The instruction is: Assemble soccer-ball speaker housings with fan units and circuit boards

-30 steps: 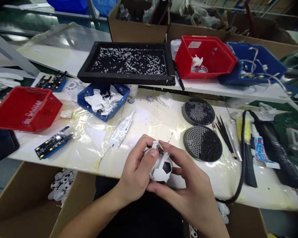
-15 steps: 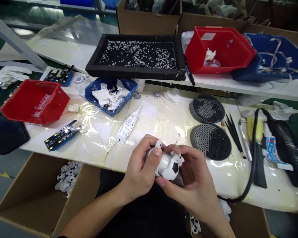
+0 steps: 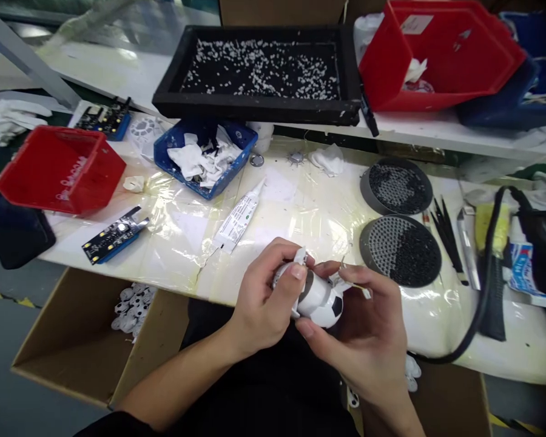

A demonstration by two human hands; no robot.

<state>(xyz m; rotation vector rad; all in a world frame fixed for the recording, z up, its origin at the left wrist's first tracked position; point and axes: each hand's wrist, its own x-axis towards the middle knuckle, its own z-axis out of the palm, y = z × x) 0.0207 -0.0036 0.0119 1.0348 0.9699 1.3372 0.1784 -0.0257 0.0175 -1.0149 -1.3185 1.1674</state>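
Observation:
A small white plastic piece with black football-style patches [image 3: 321, 301] is held between both hands over the front edge of the bench. My left hand [image 3: 273, 297] wraps its left side, thumb on top beside a small upright white tab. From the right, my right hand [image 3: 364, 321] grips it with thumb below and fingers above, near thin white bits, perhaps a wire, at its upper right. The far side of the piece is hidden by my fingers. Beyond my left hand lies a white glue tube [image 3: 239, 220]. Close to my right hand is a round grey tray of black parts [image 3: 400, 250].
A second round tray [image 3: 397, 186], tweezers [image 3: 448, 233] and a brush [image 3: 492, 273] lie on the right. A black tray of white pellets [image 3: 257, 108] rests on the shelf. At left are a red bin [image 3: 59, 173], a blue bin [image 3: 209, 188], a circuit board [image 3: 114, 237] and a cardboard box [image 3: 68, 340].
The camera view has tilted down, so the shelf sits higher in the picture. Both hands still hold the football-patterned piece, which appears slightly turned, showing more of a grey band.

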